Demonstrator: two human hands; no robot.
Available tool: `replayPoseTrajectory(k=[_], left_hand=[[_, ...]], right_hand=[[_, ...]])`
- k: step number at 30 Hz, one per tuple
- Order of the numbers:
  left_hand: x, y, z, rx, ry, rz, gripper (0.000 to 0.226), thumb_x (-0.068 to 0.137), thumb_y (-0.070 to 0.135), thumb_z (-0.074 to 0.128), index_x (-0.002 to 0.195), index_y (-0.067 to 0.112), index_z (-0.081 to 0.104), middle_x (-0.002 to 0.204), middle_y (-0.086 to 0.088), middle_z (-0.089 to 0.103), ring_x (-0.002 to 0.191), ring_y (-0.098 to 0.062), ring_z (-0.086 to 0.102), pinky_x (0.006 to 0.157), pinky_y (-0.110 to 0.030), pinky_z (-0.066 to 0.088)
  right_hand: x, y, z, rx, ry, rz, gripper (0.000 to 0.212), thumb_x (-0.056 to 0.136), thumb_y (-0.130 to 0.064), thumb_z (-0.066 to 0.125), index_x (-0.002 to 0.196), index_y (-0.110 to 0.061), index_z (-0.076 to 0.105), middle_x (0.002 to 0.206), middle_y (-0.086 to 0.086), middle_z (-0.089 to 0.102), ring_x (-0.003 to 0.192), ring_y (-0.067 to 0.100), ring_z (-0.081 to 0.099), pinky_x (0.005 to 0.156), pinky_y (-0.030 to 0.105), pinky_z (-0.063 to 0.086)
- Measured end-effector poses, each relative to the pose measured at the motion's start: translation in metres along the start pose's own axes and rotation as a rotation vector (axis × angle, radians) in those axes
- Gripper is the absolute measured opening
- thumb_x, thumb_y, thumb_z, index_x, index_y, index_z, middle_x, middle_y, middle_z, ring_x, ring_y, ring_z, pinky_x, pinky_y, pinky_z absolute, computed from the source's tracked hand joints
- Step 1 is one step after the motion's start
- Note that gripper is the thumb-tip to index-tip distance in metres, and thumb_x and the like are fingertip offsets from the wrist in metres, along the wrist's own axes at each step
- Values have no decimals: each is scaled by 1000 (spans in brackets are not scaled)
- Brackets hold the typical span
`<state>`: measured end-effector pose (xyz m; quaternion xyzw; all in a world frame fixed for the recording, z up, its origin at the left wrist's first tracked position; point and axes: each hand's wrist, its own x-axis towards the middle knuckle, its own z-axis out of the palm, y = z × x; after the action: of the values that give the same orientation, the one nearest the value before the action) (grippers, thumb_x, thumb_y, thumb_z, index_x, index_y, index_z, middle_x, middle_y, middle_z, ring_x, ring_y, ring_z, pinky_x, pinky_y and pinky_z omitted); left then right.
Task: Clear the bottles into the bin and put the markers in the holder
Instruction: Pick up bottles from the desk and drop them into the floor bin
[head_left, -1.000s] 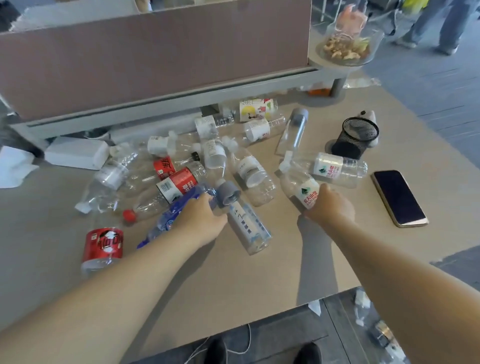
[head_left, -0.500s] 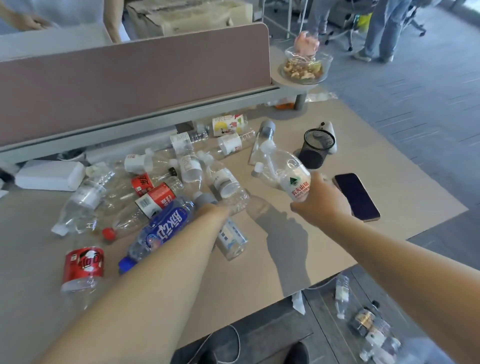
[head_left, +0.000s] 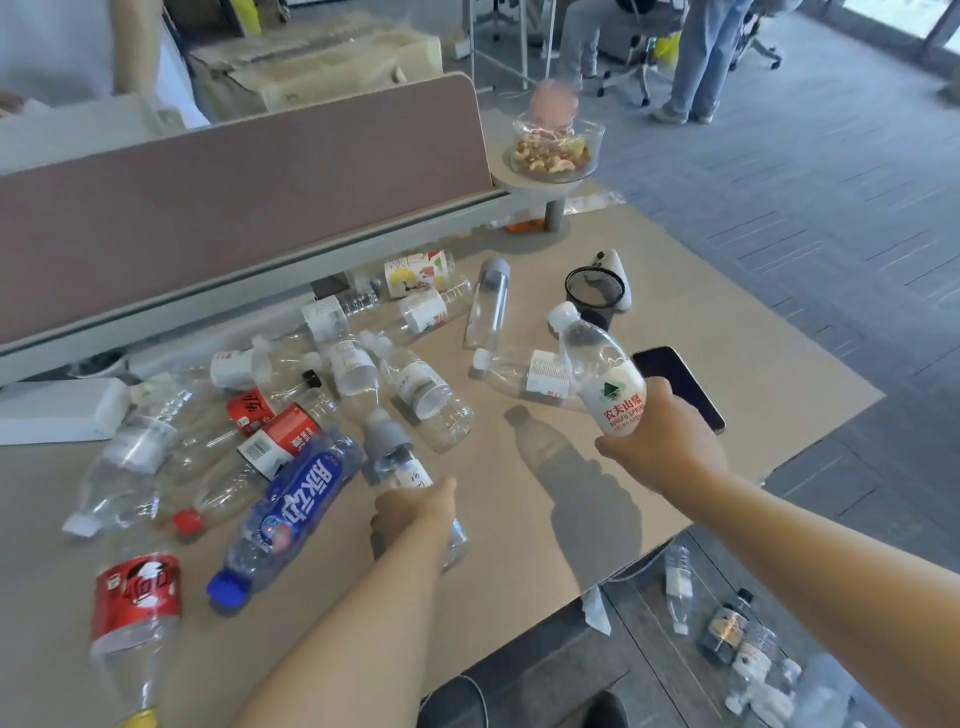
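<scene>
Head view: right grip (head_left: 660, 452) wraps a white-labelled bottle (head_left: 602, 374), held clear of the surface (head_left: 727, 338) at centre right, probably for binning; left grip (head_left: 410, 512) clasps a grey-capped bottle (head_left: 395, 457), lower centre, beside the remaining pile.

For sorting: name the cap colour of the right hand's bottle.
White; the cap shows best in the head view.
</scene>
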<state>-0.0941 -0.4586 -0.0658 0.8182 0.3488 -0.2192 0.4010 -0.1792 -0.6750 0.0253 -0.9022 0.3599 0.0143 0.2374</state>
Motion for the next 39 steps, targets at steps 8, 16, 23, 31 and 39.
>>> replayPoseTrajectory(k=[8, 16, 23, 31, 39], left_hand=[[-86, 101, -33, 42, 14, 380, 77, 53, 48, 70, 117, 8, 53, 112, -10, 66, 97, -33, 65, 80, -38, 56], [-206, 160, 78, 288, -134, 773, 64, 71, 31, 71, 125, 11, 44, 119, -8, 58, 103, -31, 61, 76, -33, 49], [-346, 74, 269, 712, -518, 1022, 61, 69, 37, 69, 118, 10, 45, 115, -12, 63, 104, -34, 61, 83, -37, 52], [-450, -98, 397, 1175, -977, 962, 68, 83, 30, 71, 134, 8, 32, 110, -9, 52, 88, -23, 51, 70, -32, 42], [-444, -172, 453, 1296, -1029, 818, 84, 87, 40, 65, 146, 4, 17, 138, -15, 44, 117, -30, 48, 92, -38, 43]], right_hand=[[26, 39, -38, 103, 17, 121, 54, 68, -32, 73, 107, -13, 41, 87, 6, 59, 73, 28, 63, 59, 35, 55], [25, 160, -105, -60, 119, 55, 58, 72, -34, 72, 117, -18, 40, 104, 5, 60, 81, 23, 56, 61, 34, 52], [-93, 381, -108, 288, 130, 724, 59, 71, -35, 73, 115, -6, 46, 111, 14, 53, 101, 34, 57, 80, 38, 49], [-265, 508, -17, 498, 166, 1375, 47, 72, -28, 66, 101, -7, 35, 103, 17, 55, 93, 36, 57, 76, 40, 49], [-255, 554, 26, 598, 107, 1421, 61, 71, -40, 70, 113, -7, 39, 108, 15, 57, 98, 36, 59, 81, 44, 53]])
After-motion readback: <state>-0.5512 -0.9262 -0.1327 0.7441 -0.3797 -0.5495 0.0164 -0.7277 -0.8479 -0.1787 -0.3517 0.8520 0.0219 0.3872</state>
